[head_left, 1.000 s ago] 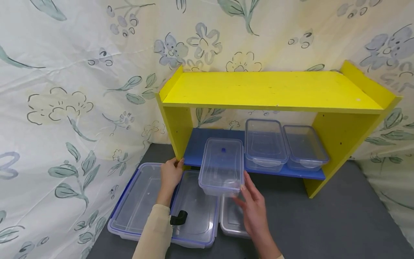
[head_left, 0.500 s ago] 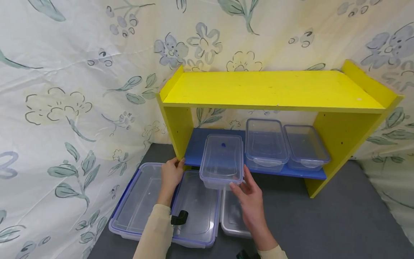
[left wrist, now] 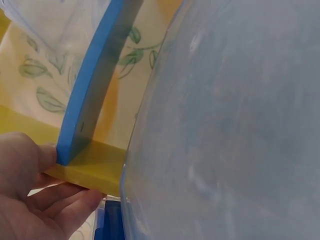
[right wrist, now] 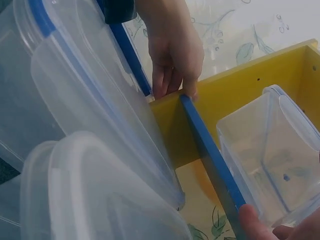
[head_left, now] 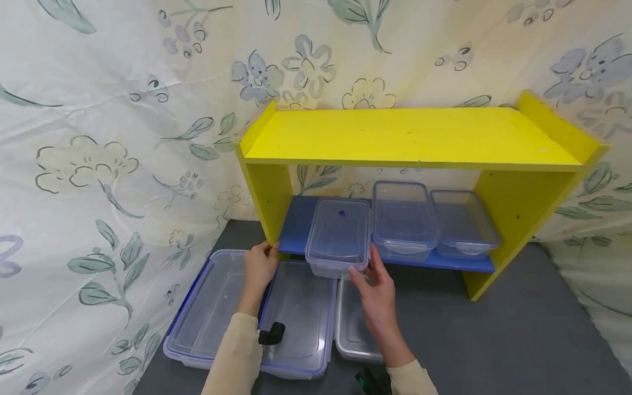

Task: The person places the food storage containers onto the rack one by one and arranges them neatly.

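Gripping clear container (head_left: 338, 233) by near right corner, clamped in fingers of right hand (head_left: 379, 299). Overhanging blue shelf (head_left: 298, 219) at front, left of two lidded boxes (head_left: 404, 216). Pinching yellow rack (head_left: 415, 134) by left panel with left hand (head_left: 260, 267). Probably best: brace rack, push back level, don't snag nearer box. Working over dark grey tabletop (head_left: 503, 340), backed by floral cloth (head_left: 148, 115).

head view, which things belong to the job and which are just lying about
In the job: clear container, right hand holding it, left hand gripping the yellow shelf.

Apparently lying about: two more boxes on the shelf, two large blue-rimmed boxes, silvery container.
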A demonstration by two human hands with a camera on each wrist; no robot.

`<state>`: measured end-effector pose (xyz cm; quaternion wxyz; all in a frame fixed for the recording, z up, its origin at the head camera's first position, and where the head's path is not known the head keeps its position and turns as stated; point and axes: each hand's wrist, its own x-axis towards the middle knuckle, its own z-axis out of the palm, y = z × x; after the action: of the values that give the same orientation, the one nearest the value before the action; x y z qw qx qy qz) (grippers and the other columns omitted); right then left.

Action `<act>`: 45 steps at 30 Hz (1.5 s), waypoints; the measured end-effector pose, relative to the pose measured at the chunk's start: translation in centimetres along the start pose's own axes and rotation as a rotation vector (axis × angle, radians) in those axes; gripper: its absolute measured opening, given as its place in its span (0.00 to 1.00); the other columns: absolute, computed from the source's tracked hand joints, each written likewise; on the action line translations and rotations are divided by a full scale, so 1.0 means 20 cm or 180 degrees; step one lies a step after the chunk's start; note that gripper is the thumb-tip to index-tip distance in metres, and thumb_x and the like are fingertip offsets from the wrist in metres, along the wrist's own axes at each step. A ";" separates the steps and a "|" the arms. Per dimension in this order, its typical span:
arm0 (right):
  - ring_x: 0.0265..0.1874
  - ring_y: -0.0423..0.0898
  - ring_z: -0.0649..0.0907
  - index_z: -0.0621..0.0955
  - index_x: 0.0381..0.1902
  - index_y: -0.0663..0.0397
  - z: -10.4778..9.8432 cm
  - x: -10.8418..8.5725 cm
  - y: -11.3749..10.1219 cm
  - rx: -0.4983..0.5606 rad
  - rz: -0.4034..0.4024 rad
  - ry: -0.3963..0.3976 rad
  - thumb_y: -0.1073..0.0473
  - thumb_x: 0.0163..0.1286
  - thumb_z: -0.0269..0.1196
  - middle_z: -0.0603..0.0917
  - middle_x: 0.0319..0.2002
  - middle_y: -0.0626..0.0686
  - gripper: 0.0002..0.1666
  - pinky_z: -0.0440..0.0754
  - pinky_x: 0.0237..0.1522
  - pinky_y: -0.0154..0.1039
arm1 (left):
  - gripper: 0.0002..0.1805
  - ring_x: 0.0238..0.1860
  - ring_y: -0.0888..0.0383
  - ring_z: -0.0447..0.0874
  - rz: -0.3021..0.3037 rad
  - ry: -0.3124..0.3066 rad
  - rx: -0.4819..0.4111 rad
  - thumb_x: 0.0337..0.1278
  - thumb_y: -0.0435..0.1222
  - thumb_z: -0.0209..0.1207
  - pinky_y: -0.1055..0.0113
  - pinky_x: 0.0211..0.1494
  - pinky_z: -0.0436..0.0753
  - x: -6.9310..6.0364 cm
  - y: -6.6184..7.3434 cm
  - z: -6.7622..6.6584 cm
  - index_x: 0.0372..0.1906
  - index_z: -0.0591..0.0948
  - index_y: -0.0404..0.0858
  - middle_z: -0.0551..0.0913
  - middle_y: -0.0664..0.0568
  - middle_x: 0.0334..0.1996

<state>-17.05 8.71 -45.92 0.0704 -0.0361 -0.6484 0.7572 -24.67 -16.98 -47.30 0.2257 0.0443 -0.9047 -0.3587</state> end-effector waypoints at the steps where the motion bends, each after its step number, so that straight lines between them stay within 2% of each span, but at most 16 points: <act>1: 0.61 0.45 0.75 0.60 0.74 0.30 0.00 0.00 0.00 -0.0071 -0.0032 0.0049 0.59 0.66 0.66 0.65 0.73 0.46 0.44 0.80 0.46 0.27 | 0.13 0.20 0.52 0.80 0.0013 0.0003 -0.0011 0.65 0.41 0.60 0.61 0.25 0.77 0.00 0.00 0.00 0.32 0.87 0.36 0.86 0.45 0.23; 3: 0.63 0.47 0.74 0.59 0.75 0.34 0.01 -0.01 0.01 -0.0283 -0.0180 0.0190 0.57 0.64 0.68 0.65 0.73 0.49 0.46 0.79 0.47 0.27 | 0.14 0.20 0.53 0.80 0.0017 0.0000 -0.0017 0.65 0.41 0.60 0.62 0.25 0.77 0.00 0.00 0.00 0.32 0.87 0.36 0.87 0.45 0.23; 5: 0.63 0.49 0.74 0.60 0.75 0.40 0.01 -0.04 0.02 -0.0587 -0.0506 0.0399 0.56 0.62 0.70 0.67 0.72 0.51 0.47 0.79 0.46 0.27 | 0.14 0.20 0.54 0.80 0.0015 0.0002 -0.0025 0.65 0.41 0.60 0.63 0.24 0.76 0.00 0.00 0.00 0.32 0.86 0.36 0.86 0.45 0.22; 8: 0.60 0.52 0.76 0.64 0.72 0.54 0.01 -0.08 0.03 -0.1145 -0.1388 0.0782 0.59 0.60 0.71 0.72 0.68 0.57 0.45 0.77 0.47 0.29 | 0.14 0.19 0.54 0.78 -0.0015 0.0005 -0.0042 0.65 0.41 0.60 0.64 0.24 0.75 -0.01 -0.01 -0.01 0.31 0.86 0.36 0.86 0.45 0.21; 11: 0.59 0.58 0.75 0.72 0.65 0.64 0.01 -0.11 0.03 -0.1701 -0.2439 0.1046 0.63 0.59 0.67 0.75 0.63 0.62 0.35 0.72 0.57 0.30 | 0.14 0.19 0.54 0.79 -0.0022 -0.0033 -0.0021 0.66 0.42 0.59 0.63 0.25 0.76 -0.01 -0.01 -0.01 0.32 0.86 0.36 0.86 0.46 0.22; 13: 0.60 0.61 0.74 0.74 0.62 0.66 0.01 -0.12 0.03 -0.2033 -0.2999 0.0972 0.60 0.63 0.63 0.75 0.63 0.64 0.30 0.66 0.66 0.32 | 0.15 0.20 0.54 0.80 -0.0034 -0.0048 -0.0007 0.66 0.43 0.59 0.63 0.25 0.77 -0.02 -0.01 -0.01 0.33 0.87 0.36 0.86 0.46 0.22; 14: 0.61 0.63 0.74 0.75 0.62 0.65 0.02 -0.12 0.03 -0.2225 -0.3214 0.0900 0.58 0.65 0.60 0.75 0.63 0.64 0.28 0.65 0.68 0.37 | 0.15 0.20 0.53 0.80 -0.0044 -0.0050 -0.0009 0.66 0.43 0.59 0.63 0.25 0.77 -0.02 -0.01 -0.02 0.33 0.87 0.36 0.86 0.46 0.23; 17: 0.65 0.67 0.70 0.75 0.62 0.62 0.03 -0.12 0.03 -0.2708 -0.3561 0.0610 0.52 0.72 0.52 0.74 0.65 0.64 0.27 0.66 0.68 0.50 | 0.14 0.21 0.53 0.80 -0.0062 -0.0043 -0.0011 0.66 0.43 0.59 0.63 0.26 0.77 -0.01 0.00 -0.02 0.34 0.87 0.37 0.87 0.46 0.23; 20: 0.67 0.68 0.68 0.75 0.64 0.60 0.04 -0.11 0.04 -0.3023 -0.3611 0.0423 0.50 0.74 0.49 0.73 0.66 0.64 0.28 0.69 0.60 0.61 | 0.14 0.21 0.53 0.80 -0.0070 -0.0047 -0.0017 0.65 0.42 0.59 0.63 0.25 0.77 -0.01 0.00 -0.02 0.34 0.87 0.37 0.87 0.46 0.23; 24: 0.69 0.69 0.64 0.74 0.65 0.59 0.04 -0.10 0.04 -0.3294 -0.3439 0.0291 0.54 0.69 0.54 0.69 0.69 0.64 0.29 0.69 0.57 0.67 | 0.14 0.21 0.54 0.79 -0.0055 -0.0061 -0.0013 0.66 0.43 0.59 0.63 0.26 0.76 -0.01 0.01 -0.02 0.33 0.87 0.37 0.87 0.46 0.23; 29: 0.70 0.72 0.62 0.74 0.65 0.60 0.05 -0.07 0.03 -0.3521 -0.3287 0.0249 0.56 0.59 0.61 0.65 0.71 0.65 0.34 0.71 0.58 0.66 | 0.14 0.21 0.53 0.80 -0.0059 -0.0030 -0.0012 0.65 0.43 0.59 0.63 0.26 0.77 0.00 0.01 -0.01 0.32 0.87 0.37 0.87 0.46 0.23; 35: 0.68 0.73 0.64 0.75 0.64 0.60 0.08 -0.03 0.03 -0.3631 -0.3281 0.0376 0.59 0.56 0.65 0.66 0.70 0.65 0.36 0.75 0.54 0.64 | 0.14 0.20 0.54 0.78 -0.0066 -0.0021 0.0024 0.65 0.43 0.59 0.64 0.25 0.75 0.00 0.01 -0.02 0.30 0.86 0.37 0.85 0.47 0.21; 42: 0.69 0.71 0.63 0.73 0.66 0.58 0.11 0.01 0.01 -0.3874 -0.3099 0.0382 0.58 0.56 0.68 0.64 0.72 0.65 0.39 0.77 0.52 0.62 | 0.15 0.18 0.56 0.75 -0.0078 -0.0016 0.0042 0.65 0.43 0.59 0.65 0.24 0.73 0.00 0.00 -0.01 0.29 0.85 0.38 0.84 0.48 0.19; 45: 0.69 0.71 0.64 0.73 0.66 0.58 0.13 0.04 0.00 -0.3864 -0.3079 0.0403 0.57 0.54 0.69 0.65 0.71 0.65 0.40 0.77 0.51 0.63 | 0.15 0.19 0.55 0.76 -0.0059 0.0016 0.0052 0.65 0.43 0.59 0.64 0.24 0.73 0.00 0.01 -0.01 0.28 0.85 0.38 0.84 0.48 0.20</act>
<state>-18.30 6.35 -45.55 0.3976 0.1754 -0.8878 0.1512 -24.51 -17.03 -47.06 0.2242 0.0555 -0.9066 -0.3532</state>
